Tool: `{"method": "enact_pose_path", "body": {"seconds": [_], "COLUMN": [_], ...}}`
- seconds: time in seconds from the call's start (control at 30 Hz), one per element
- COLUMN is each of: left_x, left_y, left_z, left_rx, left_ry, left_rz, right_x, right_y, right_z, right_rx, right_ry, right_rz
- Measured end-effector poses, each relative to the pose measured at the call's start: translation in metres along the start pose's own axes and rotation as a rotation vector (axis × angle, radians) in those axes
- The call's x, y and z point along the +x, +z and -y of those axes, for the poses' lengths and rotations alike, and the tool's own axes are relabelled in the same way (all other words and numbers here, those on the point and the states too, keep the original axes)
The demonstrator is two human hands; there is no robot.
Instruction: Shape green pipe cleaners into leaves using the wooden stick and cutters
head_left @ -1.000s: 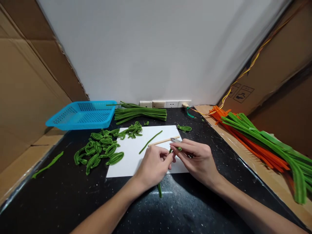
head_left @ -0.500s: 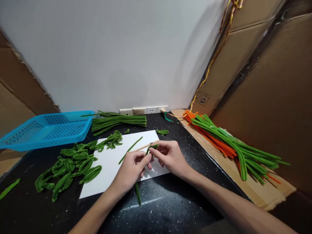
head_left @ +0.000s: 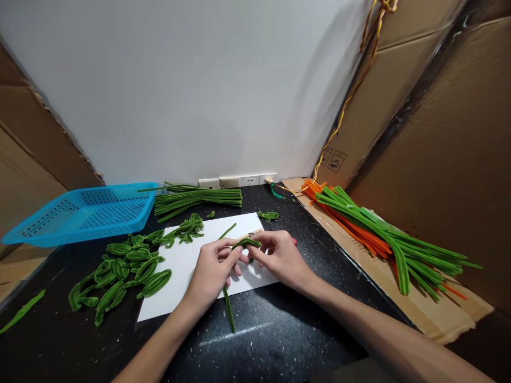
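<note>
Between my two hands, above the white sheet (head_left: 187, 271), is a dark green fuzzy pipe cleaner (head_left: 246, 242) bent into a small curved loop. My left hand (head_left: 211, 268) pinches its left end between thumb and fingers. The thumb and fingertips of my right hand (head_left: 279, 256) are closed on its right end. A straight green length (head_left: 229, 314) hangs below my left hand over the black tabletop. Another green strip (head_left: 227, 231) lies on the sheet behind the hands. Beyond the fingers, a thin light-coloured stick (head_left: 250, 234) with a dark mark is partly hidden.
Many looped green leaf shapes (head_left: 120, 268) are heaped at the left, some on the sheet. A blue basket (head_left: 80, 234) and a dark green pipe-cleaner bundle (head_left: 199, 198) stand behind. Bright green (head_left: 383, 234) and orange pipe cleaners (head_left: 355, 231) lie on cardboard at right.
The bent pipe cleaner is now stretched more level between my hands, its curve facing up. My left hand has turned slightly, and the view has shifted a little.
</note>
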State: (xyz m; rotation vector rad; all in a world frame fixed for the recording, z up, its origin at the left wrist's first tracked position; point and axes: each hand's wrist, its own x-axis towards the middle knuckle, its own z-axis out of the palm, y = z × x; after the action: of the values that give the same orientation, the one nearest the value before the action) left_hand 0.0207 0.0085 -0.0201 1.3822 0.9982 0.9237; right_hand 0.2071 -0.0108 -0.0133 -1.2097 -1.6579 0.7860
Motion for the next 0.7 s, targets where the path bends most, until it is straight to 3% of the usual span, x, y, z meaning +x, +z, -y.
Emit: {"method": "enact_pose_path", "body": {"seconds": [0.1,0.23,0.4,0.53,0.6,0.7], "left_x": [-0.001,-0.002,-0.005,-0.008,-0.008,-0.005], "left_y": [0.001,0.0,-0.002,-0.001,-0.002,-0.006], "left_z": [-0.003,-0.01,-0.022,-0.023,-0.022,-0.021], "left_rx": [0.013,-0.165,-0.371,-0.428,-0.421,-0.412], "left_ry": [0.036,-0.031,-0.157,-0.153,-0.134,-0.102], "left_rz": [-0.048,-0.012,0.073,0.085,0.042,-0.053], "right_x": [0.001,-0.001,-0.007,-0.008,-0.008,-0.01], "right_y": [0.002,-0.001,-0.01,-0.009,-0.007,-0.007], "right_z": [-0.002,-0.008,-0.01,-0.007,-0.005,0.001], "right_rx": [-0.007,-0.117,-0.298,-0.312,-0.275,-0.164], "right_ry": [-0.003,-0.074,-0.457,-0.712,-0.701,-0.461], "right_rz": [-0.025,-0.185,-0.342,-0.314,-0.263,-0.169]}}
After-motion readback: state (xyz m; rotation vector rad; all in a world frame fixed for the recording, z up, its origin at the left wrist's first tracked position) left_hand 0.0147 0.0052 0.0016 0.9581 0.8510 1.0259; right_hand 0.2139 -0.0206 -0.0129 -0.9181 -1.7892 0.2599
